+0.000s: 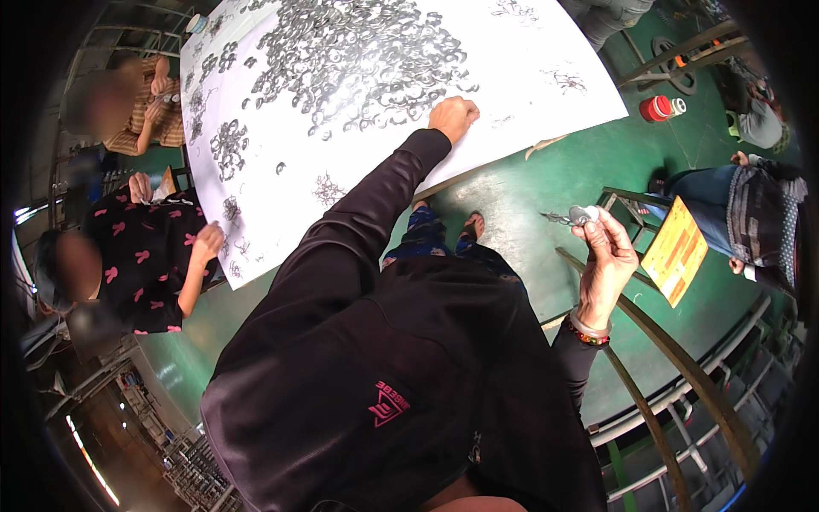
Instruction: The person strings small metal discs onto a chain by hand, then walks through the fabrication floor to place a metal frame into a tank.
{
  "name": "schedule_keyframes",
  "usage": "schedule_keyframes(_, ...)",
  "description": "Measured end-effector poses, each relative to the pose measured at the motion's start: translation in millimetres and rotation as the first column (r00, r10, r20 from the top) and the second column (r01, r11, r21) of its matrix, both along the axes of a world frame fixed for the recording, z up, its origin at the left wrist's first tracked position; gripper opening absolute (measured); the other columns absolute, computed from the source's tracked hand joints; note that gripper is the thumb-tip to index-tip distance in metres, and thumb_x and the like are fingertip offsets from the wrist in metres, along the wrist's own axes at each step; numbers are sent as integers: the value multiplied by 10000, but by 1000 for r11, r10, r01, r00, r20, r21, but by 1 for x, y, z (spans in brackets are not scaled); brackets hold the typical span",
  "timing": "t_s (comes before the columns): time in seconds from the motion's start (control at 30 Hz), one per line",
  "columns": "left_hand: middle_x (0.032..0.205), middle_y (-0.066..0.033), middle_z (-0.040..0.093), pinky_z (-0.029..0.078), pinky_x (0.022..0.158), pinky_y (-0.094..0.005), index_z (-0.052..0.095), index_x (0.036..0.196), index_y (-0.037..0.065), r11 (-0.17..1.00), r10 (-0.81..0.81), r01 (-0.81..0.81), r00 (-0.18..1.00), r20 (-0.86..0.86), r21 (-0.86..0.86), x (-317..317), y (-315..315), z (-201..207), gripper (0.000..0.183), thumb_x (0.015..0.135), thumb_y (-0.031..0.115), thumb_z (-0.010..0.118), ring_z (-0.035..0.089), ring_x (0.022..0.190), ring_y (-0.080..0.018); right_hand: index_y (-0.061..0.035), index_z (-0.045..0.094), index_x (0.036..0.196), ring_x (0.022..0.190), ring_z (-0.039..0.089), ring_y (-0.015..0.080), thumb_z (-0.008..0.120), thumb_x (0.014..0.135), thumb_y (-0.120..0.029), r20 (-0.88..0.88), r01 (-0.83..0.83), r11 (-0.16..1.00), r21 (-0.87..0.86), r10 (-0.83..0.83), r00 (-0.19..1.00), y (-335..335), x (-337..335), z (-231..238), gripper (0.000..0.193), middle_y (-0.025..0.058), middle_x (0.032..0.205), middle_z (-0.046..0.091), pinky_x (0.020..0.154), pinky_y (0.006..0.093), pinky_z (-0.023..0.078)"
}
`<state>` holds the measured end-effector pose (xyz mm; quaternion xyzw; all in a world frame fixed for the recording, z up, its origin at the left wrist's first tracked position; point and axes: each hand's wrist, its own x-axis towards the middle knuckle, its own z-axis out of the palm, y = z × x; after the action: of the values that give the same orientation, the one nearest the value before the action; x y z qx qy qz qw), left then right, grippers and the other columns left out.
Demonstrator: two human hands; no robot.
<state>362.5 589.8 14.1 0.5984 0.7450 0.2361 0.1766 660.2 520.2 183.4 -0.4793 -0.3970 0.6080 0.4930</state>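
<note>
My left hand (454,119) rests on the white tabletop (512,94) by the near right edge of a wide pile of dark ring-shaped pieces (358,68). Its fingers are curled closed, and whatever they may hold is hidden. Away from the table, on the right, my right hand (607,252) is raised, pinching a small round grey disc (583,215) between thumb and fingers. Thin dark strands (556,218) stick out to the left of that disc.
Small heaps of rings (229,149) and thin dark scraps (328,189) lie about the table. Two people sit along its left side. A wooden stool (676,252) stands at my right, with a red jug (656,108) beyond on the green floor. Another person stands at far right.
</note>
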Motion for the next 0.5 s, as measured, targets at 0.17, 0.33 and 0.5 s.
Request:
schedule_keyframes(0.17,804,-107,589,471,692,-414,651,760,66,987,-157,162,963,-220,2,28,5,-7,130,751,179,587,570,836,-276,74,578,1001,714,624,182,594,767,74,1,51,998,33,-51,999,-8,4,7,234,153,866,627,671,294,544)
schedule_keyframes(0.33,844,-95,586,468,701,-429,626,739,77,983,-153,122,958,-241,-140,31,12,-11,94,733,168,601,557,879,-266,78,581,990,729,623,186,587,769,81,-7,73,997,29,-73,997,-12,5,5,221,158,867,625,662,298,550)
schedule_keyframes(0.5,797,-123,586,467,681,-423,619,726,64,994,-111,106,979,-171,-39,16,14,-7,109,724,171,600,575,787,-290,75,583,986,738,620,182,576,772,88,-7,60,997,48,-60,998,-14,-1,12,214,152,865,626,664,297,550)
